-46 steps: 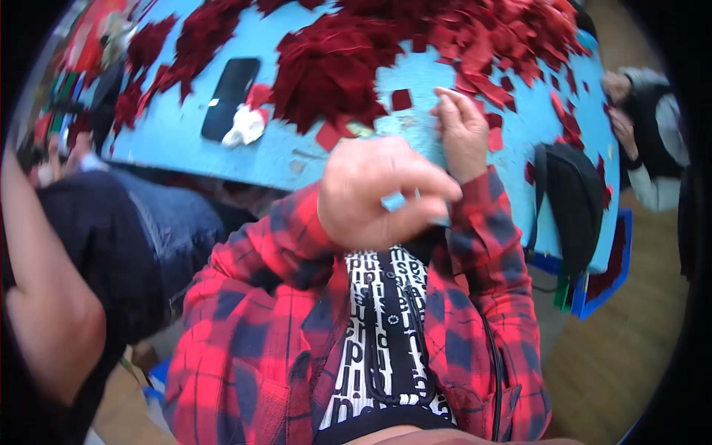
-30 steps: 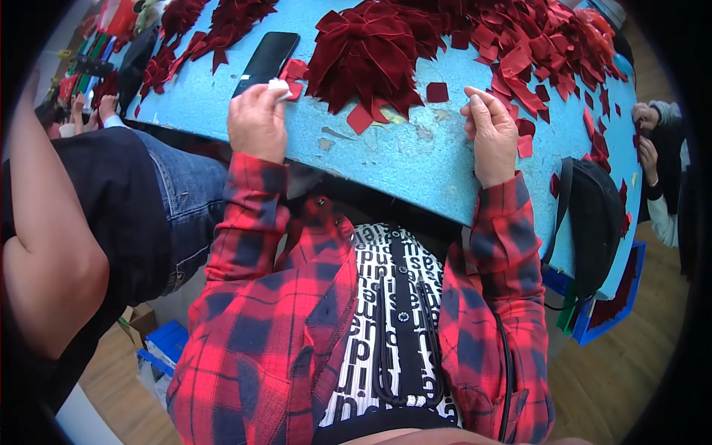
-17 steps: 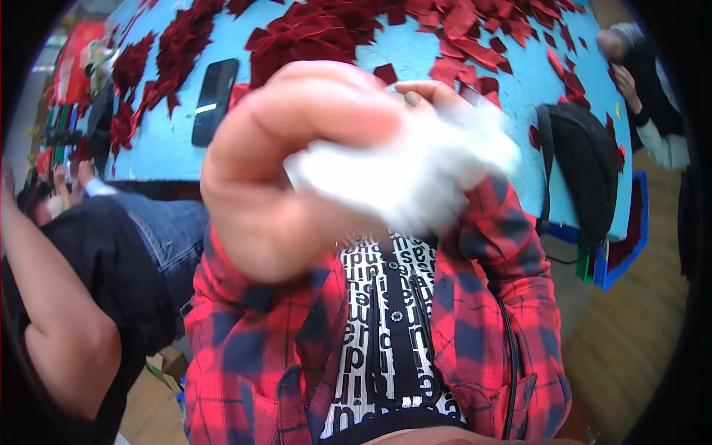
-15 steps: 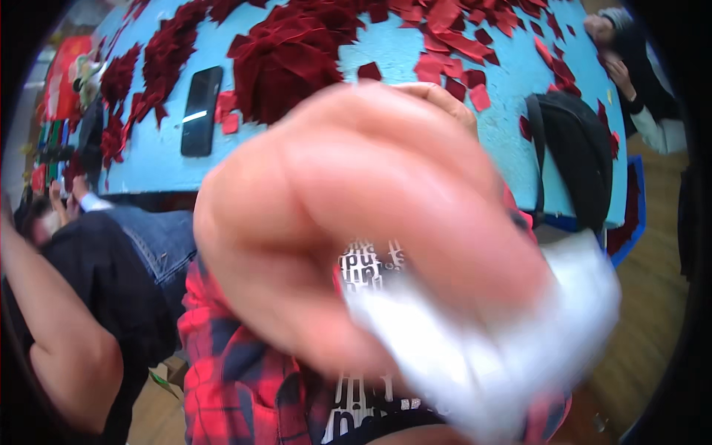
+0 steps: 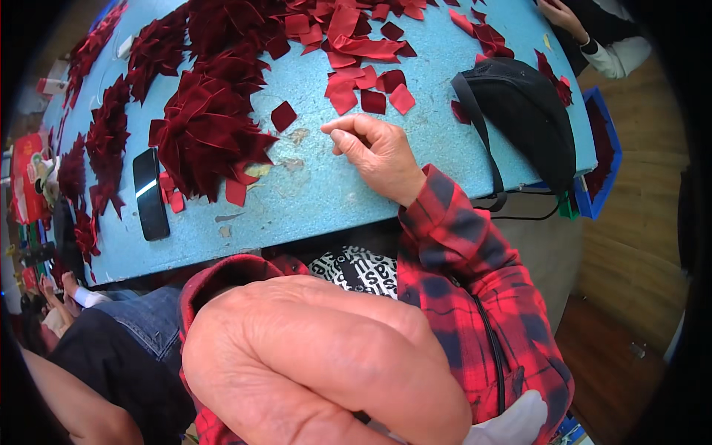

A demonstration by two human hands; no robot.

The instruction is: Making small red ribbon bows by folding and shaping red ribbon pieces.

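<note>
Your left hand point(image 5: 319, 363) looms close to the camera, off the table and in front of your body, its fingers curled tightly over. A soft, white, crumpled tissue point(image 5: 512, 424) pokes out past the bent fingers at lower right, so you appear to have hold of it; the fingertips and thumb contact are out of sight, so how firmly, you cannot tell from here. The showing part of the tissue points away to your right, rising slightly, with the rest hidden behind the fingers or cut off by the lower edge.

Your right hand point(image 5: 382, 159) is out over the light blue, scuffed table point(image 5: 319, 200), thumb and index fingertip drawn together, the other fingers loosely bent, with nothing visible between them. It is well apart from the tissue, which lies back toward your body; your left hand is plainly the nearer one.

Near your right fingertips, to the left and a little beyond, a flat, dark red velvet square point(image 5: 283, 116) lies apart from your hand. Further left spreads a large, dark red pile of pointed velvet pieces point(image 5: 208, 133), with a black, rectangular phone point(image 5: 150, 196) beyond it.
</note>
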